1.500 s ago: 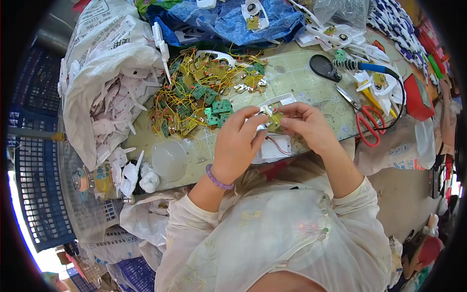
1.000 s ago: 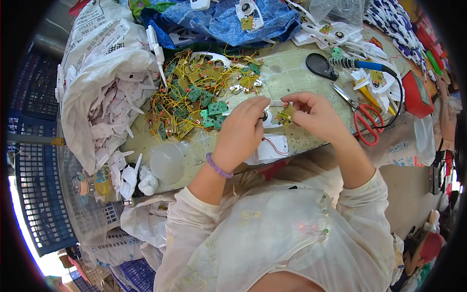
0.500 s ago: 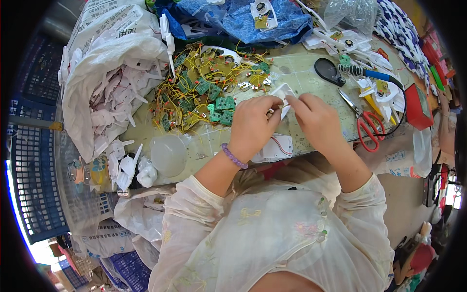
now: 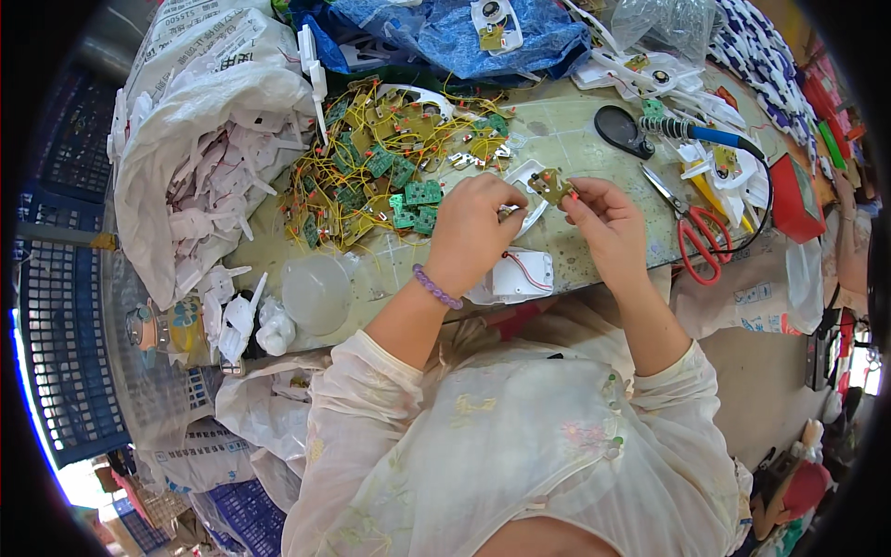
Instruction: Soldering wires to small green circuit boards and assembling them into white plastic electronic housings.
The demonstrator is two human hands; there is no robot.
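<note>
My right hand [image 4: 610,227] pinches the edge of a small tan circuit board [image 4: 549,186] between thumb and fingers. My left hand [image 4: 475,221] is closed on the rim of a white plastic housing [image 4: 535,215], which lies partly behind the board. A white plastic case [image 4: 522,275] with a red wire sits just below, by the table's near edge. Left of my hands spreads a heap of tan circuit boards with yellow wires [image 4: 371,176]. Several green circuit boards [image 4: 418,206] lie at its right end, close to my left hand.
A white sack [image 4: 148,213] full of white plastic parts stands at left, beside a round translucent lid [image 4: 316,294]. Red-handled scissors [image 4: 703,243], a soldering iron [image 4: 715,136], a black round dish [image 4: 620,130] and a red box [image 4: 796,200] are at right. A blue bag [image 4: 418,37] lies behind.
The tan circuit board has come into view in my right hand. My hands have moved slightly apart, and the white case below shows more fully.
</note>
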